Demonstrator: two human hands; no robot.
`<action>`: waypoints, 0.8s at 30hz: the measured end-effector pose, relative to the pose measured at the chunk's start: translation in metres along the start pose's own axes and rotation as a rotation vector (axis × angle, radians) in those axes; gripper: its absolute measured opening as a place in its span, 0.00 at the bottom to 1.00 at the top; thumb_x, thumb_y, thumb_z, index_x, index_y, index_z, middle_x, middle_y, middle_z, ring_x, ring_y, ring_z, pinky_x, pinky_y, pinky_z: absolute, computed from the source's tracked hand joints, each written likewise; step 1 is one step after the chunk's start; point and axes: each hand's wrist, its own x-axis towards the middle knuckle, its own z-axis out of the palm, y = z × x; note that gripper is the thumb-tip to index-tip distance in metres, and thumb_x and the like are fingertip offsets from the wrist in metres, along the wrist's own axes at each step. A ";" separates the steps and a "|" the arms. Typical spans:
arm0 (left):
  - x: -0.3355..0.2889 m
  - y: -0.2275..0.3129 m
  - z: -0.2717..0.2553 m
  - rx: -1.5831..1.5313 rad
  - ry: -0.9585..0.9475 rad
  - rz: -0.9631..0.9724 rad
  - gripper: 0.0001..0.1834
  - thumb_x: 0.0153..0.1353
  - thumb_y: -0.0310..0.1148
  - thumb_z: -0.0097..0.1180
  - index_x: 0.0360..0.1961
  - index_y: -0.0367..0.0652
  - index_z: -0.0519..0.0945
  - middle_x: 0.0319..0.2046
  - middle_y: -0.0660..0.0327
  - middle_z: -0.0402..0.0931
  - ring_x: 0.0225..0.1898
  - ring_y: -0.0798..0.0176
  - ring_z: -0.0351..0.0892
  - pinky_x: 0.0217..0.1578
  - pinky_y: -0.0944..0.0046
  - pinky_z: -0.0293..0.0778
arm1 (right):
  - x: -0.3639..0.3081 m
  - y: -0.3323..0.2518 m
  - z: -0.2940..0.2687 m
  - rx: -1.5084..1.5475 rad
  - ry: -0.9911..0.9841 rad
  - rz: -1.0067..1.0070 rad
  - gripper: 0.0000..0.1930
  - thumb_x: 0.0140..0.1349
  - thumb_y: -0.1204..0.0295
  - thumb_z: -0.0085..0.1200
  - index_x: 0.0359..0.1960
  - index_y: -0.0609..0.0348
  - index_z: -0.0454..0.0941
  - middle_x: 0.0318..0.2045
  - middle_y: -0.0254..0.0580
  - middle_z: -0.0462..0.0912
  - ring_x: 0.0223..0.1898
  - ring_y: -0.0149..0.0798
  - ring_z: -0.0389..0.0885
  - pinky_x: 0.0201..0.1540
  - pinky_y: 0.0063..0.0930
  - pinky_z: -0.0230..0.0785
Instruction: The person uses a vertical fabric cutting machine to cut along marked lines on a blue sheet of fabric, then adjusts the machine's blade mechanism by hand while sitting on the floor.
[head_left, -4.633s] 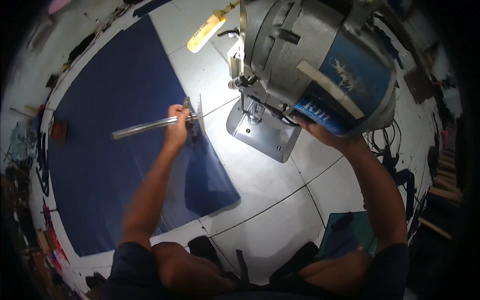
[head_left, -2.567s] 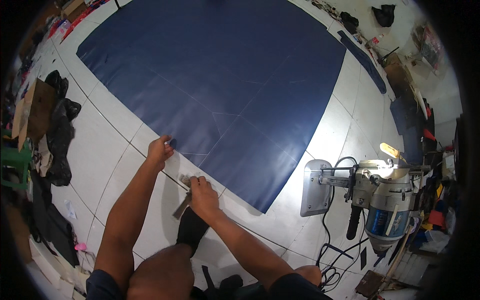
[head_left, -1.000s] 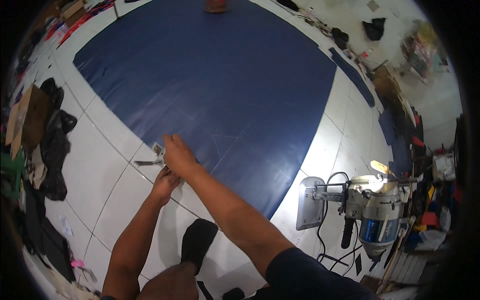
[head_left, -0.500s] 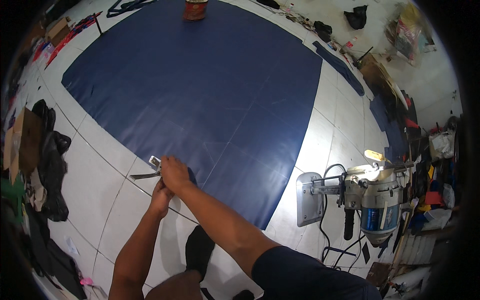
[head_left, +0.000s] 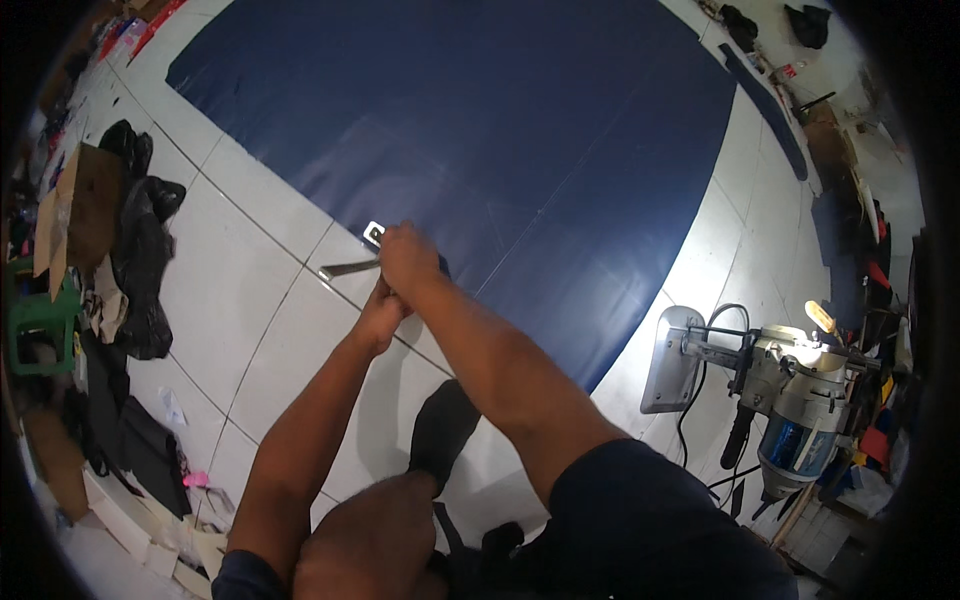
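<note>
The left hand (head_left: 379,322) had joined just below the right hand (head_left: 408,262), which gripped the silver metal tool (head_left: 350,269) (the left's hold I could not tell) over the edge of the navy sheet (head_left: 480,120), so both apparently worked there.

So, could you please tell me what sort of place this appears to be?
Probably a workshop handling sheet material: a large dark blue sheet lies over white floor tiles, near a silver and blue machine with a flat metal base.
</note>
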 end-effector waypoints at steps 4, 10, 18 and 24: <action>0.003 0.000 -0.016 0.159 0.010 -0.052 0.36 0.66 0.39 0.47 0.71 0.44 0.49 0.56 0.57 0.66 0.49 0.63 0.68 0.50 0.60 0.69 | 0.002 -0.001 -0.003 0.036 0.046 -0.043 0.10 0.57 0.72 0.49 0.37 0.63 0.79 0.39 0.54 0.79 0.42 0.51 0.81 0.43 0.44 0.74; 0.008 -0.007 -0.013 0.579 0.171 0.070 0.34 0.63 0.42 0.53 0.68 0.44 0.59 0.53 0.52 0.71 0.44 0.61 0.73 0.38 0.62 0.72 | -0.033 0.035 -0.007 0.082 0.107 -0.023 0.19 0.55 0.70 0.57 0.49 0.61 0.73 0.47 0.51 0.74 0.50 0.51 0.75 0.52 0.46 0.68; -0.048 -0.067 -0.022 0.319 0.404 0.082 0.17 0.63 0.32 0.52 0.52 0.40 0.73 0.34 0.65 0.72 0.28 0.72 0.68 0.26 0.71 0.66 | -0.291 0.143 -0.163 0.518 0.022 0.057 0.19 0.63 0.60 0.55 0.52 0.56 0.75 0.52 0.48 0.76 0.48 0.47 0.79 0.51 0.41 0.71; -0.105 -0.039 -0.035 0.707 0.389 0.210 0.16 0.61 0.31 0.54 0.50 0.38 0.76 0.38 0.61 0.74 0.39 0.65 0.72 0.40 0.64 0.70 | -0.490 0.244 -0.201 -0.165 0.852 0.533 0.21 0.50 0.71 0.64 0.46 0.60 0.74 0.45 0.49 0.76 0.50 0.54 0.72 0.54 0.48 0.60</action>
